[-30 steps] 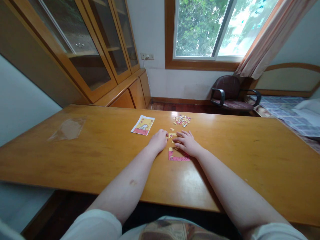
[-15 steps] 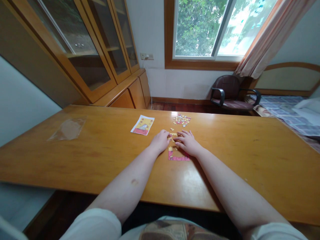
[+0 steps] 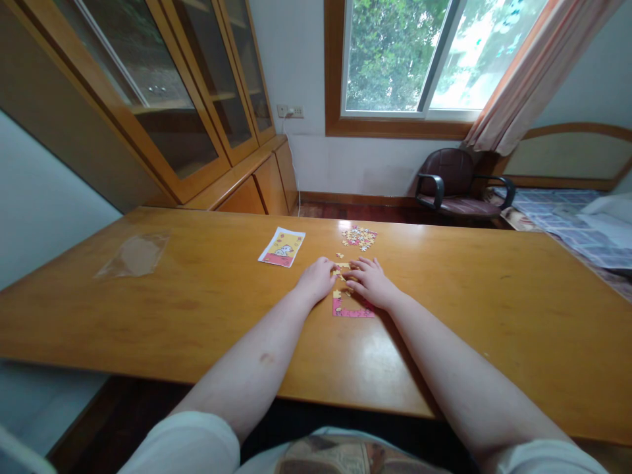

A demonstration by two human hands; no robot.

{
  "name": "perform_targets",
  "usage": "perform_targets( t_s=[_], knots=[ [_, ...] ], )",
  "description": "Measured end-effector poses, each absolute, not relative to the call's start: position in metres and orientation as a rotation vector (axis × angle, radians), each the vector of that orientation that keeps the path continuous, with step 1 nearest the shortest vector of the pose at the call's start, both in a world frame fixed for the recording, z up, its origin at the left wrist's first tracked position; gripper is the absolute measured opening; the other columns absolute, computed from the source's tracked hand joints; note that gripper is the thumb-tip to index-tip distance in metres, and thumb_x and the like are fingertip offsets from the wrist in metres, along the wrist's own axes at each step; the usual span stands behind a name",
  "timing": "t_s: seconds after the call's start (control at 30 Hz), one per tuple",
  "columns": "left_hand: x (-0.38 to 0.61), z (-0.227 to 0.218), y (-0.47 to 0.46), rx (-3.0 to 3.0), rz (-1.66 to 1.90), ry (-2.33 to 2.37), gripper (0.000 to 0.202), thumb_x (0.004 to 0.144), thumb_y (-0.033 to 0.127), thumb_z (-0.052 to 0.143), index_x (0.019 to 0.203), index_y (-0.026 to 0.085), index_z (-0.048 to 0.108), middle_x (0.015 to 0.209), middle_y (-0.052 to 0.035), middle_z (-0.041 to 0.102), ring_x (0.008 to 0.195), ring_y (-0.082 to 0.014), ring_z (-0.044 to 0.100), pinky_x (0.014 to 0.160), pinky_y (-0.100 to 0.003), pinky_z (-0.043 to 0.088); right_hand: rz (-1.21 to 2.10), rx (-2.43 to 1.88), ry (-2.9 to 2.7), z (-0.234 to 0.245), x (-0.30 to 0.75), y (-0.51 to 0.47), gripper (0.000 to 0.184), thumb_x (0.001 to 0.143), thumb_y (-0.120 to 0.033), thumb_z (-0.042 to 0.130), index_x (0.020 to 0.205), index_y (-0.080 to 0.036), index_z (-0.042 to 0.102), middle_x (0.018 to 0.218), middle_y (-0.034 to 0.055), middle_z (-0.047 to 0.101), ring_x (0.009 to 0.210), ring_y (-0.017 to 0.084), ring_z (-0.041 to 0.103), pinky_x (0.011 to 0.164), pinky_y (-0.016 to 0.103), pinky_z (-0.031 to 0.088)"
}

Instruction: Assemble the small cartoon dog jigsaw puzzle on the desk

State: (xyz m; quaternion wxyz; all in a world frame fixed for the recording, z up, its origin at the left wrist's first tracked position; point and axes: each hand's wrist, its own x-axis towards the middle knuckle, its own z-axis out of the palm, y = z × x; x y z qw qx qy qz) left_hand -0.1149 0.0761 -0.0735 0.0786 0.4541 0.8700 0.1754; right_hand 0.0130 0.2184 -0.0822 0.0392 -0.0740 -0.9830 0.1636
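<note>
On the table, my left hand (image 3: 318,276) has its fingers curled together, with the tips closed on a small jigsaw puzzle piece (image 3: 337,271) that is largely covered. My right hand (image 3: 372,282) lies opposite with its fingers spread, the tips touching or hovering over loose pieces; which of the two I cannot tell. Between the hands lies a short yellow strip of joined pieces (image 3: 342,264). Just below, a partly joined puzzle border (image 3: 353,314), pink with a yellow corner at the left, is overlapped by my right hand on its right side. One loose piece (image 3: 340,255) rests above the hands.
A heap of mixed puzzle pieces (image 3: 359,237) sits near the table's far edge. Left of my hands lies a picture card (image 3: 282,247) with a white animal on it. A clear plastic bag (image 3: 135,255) is farther left on the wooden table (image 3: 222,289). Beyond stands an armchair (image 3: 451,181).
Both hands stay in nearly the same place, with only tiny shifts of the fingers. The pieces, card and bag have not visibly moved.
</note>
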Motion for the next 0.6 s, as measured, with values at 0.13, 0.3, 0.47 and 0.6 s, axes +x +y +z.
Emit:
perform_targets(
  t_s=[0.13,0.3,0.47,0.6],
  knots=[
    [-0.1157,-0.0744,0.0765,1.364,0.528,2.597,0.025,0.087,0.026,0.053,0.107,0.019,0.066,0.112,-0.0079,0.062,0.101,-0.0216,0.062,0.092,-0.032,0.048,0.460,-0.205,-3.036,-0.0813,0.0125,0.2144,0.046,0.093,-0.052,0.044,0.131,-0.030,0.056,0.148,0.0088,0.039,0.139,0.033,0.025,0.111,0.061,0.010],
    [-0.1164,-0.0759,0.0754,1.360,0.521,2.595,0.026,0.088,0.026,0.051,0.109,0.021,0.066,0.112,-0.0078,0.062,0.100,-0.0208,0.062,0.091,-0.031,0.048,0.429,-0.181,-3.094,-0.0810,0.0126,0.2090,0.053,0.091,-0.058,0.044,0.136,-0.032,0.051,0.152,0.0097,0.032,0.141,0.036,0.020,0.111,0.062,0.008],
    [-0.1165,-0.0752,0.0750,1.363,0.553,2.572,0.026,0.088,0.025,0.052,0.109,0.020,0.066,0.112,-0.0082,0.063,0.100,-0.0208,0.061,0.091,-0.031,0.047,0.437,-0.185,-3.099,-0.0814,0.0131,0.2089,0.053,0.091,-0.058,0.043,0.137,-0.032,0.050,0.152,0.0106,0.032,0.141,0.037,0.019,0.110,0.063,0.008],
    [-0.1171,-0.0734,0.0753,1.342,0.595,2.579,0.024,0.089,0.023,0.050,0.105,0.019,0.067,0.111,-0.0086,0.063,0.102,-0.0206,0.061,0.092,-0.030,0.047,0.435,-0.166,-3.080,-0.0833,0.0127,0.2103,0.053,0.091,-0.058,0.044,0.137,-0.033,0.049,0.151,0.0107,0.033,0.141,0.036,0.021,0.110,0.063,0.010]
  ],
)
